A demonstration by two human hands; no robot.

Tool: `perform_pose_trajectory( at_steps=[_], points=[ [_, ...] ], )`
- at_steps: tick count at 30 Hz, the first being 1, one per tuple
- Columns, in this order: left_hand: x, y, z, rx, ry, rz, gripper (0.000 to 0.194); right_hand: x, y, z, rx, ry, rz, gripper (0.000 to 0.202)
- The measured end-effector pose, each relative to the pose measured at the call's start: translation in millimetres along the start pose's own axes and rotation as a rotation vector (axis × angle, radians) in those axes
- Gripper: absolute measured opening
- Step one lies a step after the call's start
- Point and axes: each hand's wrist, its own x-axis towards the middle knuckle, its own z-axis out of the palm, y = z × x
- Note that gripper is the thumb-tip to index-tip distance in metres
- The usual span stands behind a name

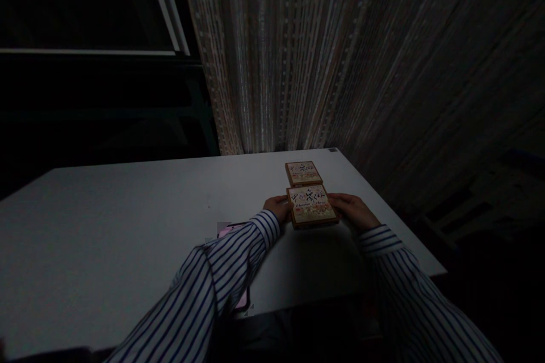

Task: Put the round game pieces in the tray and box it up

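Note:
Between my two hands is a flat Chinese chess box (pixel 314 210) with dark lettering and a brown edge. The fingers of my left hand (pixel 279 207) are closed against its left side. My right hand (pixel 355 210) grips the opposite side, thumb and fingers partly hidden by the box. Just behind it, a second box (pixel 303 172) with the same kind of cover lies flat on the white table (pixel 128 238). From this angle I cannot tell whether the two boxes touch.
A phone with a pinkish screen (pixel 243 299) lies partly under my left forearm. Beyond the table's far edge hangs a string curtain (pixel 272 68). A small dark label (pixel 332 150) marks the far right corner. The room is dim.

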Motion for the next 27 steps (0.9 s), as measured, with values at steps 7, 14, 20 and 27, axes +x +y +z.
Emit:
perform_pose_trajectory(
  at_steps=[7,14,20,27],
  points=[
    [9,-14,13.9,0.019,-0.009,0.018,0.033,2,4,-12,0.043,-0.017,0.055,0.026],
    [25,-24,18.8,0.099,-0.028,0.049,0.027,6,6,-17,-0.003,0.006,0.042,0.025],
    [32,-24,15.9,0.243,-0.034,0.091,0.024,10,6,-15,-0.057,0.0,0.026,0.021],
    [21,-7,11.9,0.578,0.008,0.176,0.009,10,8,-15,-0.135,0.009,0.024,0.019]
  ],
)
